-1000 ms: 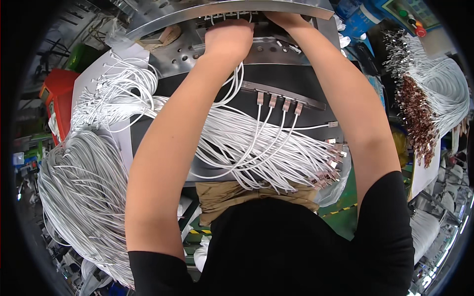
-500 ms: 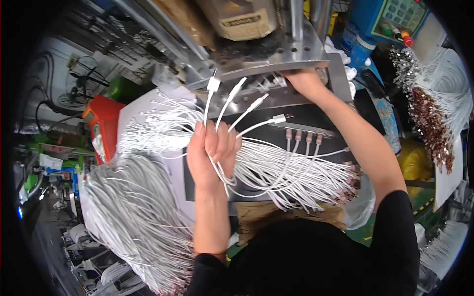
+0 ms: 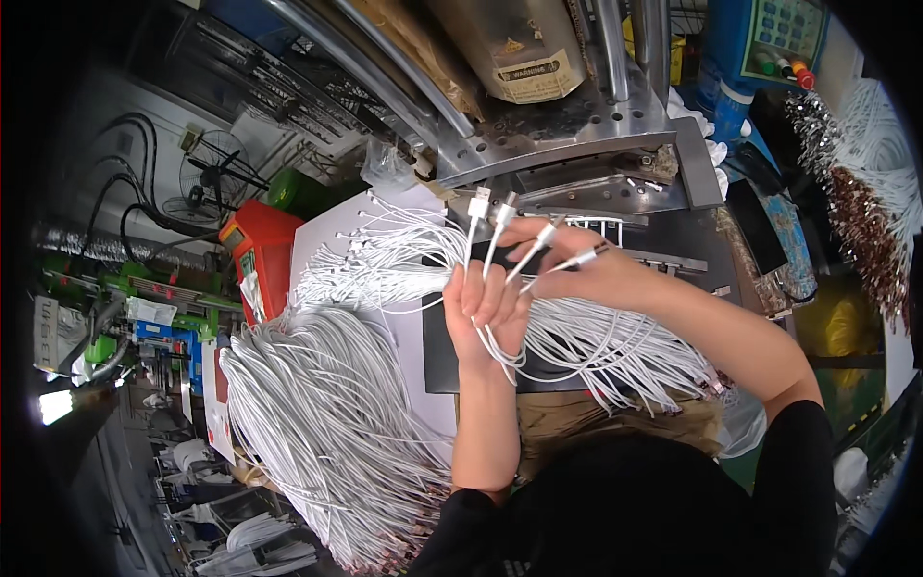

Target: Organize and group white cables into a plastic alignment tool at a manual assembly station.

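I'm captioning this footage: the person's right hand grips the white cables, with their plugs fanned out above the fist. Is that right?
Not quite: the head view shows the left hand gripping the white cables, with their plugs fanned out above the fist.

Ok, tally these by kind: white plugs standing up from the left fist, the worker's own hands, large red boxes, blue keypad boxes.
White plugs: 4
Own hands: 2 (left hand, right hand)
Large red box: 1
Blue keypad box: 1
Total: 8
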A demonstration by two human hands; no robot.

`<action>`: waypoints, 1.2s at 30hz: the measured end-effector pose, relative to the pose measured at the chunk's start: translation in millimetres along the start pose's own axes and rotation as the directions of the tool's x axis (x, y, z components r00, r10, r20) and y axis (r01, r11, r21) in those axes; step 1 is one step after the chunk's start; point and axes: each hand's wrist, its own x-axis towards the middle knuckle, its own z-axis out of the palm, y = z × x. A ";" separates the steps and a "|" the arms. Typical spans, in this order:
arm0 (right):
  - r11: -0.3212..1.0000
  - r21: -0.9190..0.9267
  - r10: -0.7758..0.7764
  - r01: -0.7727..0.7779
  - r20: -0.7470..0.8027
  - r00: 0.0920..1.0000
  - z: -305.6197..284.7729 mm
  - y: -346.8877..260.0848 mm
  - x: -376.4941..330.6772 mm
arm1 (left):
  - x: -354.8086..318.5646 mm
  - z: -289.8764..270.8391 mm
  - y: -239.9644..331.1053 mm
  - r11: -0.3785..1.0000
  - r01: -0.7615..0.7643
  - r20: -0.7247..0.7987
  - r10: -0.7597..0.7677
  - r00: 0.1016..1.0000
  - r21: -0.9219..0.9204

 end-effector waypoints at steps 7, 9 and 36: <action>0.783 0.612 0.000 0.111 -0.178 0.984 36.5 -22.4 21.4 | -9.0 -5.3 -8.6 0.982 0.032 0.104 -0.051 0.993 0.186; 0.792 0.604 0.020 0.087 -0.168 0.986 36.7 -26.9 21.1 | -8.8 -3.5 -9.2 0.978 0.023 0.099 -0.044 0.994 0.209; 0.842 0.539 0.083 0.024 -0.173 0.982 30.8 -19.7 16.6 | -6.0 -4.3 -24.8 0.959 -0.011 0.047 -0.002 0.999 0.282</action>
